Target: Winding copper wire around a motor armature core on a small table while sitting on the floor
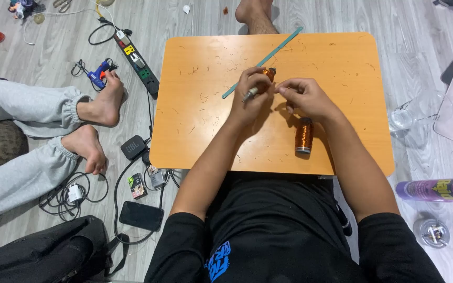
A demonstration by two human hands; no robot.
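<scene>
while left hand (251,90) pinches wound rod (260,84) | right hand (302,97) pinching, wire unseen

— On the low orange wooden table (195,131)? Both hands near the middle: left hand (251,91) just left of right hand (304,98).

— Nearer the body, below the right hand: upright copper wire spool (303,135). Behind the hands, slanting to the far edge: long thin teal strip (263,62).

— Left, on the floor: black power strip (138,65).

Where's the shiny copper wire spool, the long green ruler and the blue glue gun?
copper wire spool (303,135), head view, middle of its side.
long green ruler (281,47), head view, upper stretch.
blue glue gun (99,73), head view, body.
</scene>
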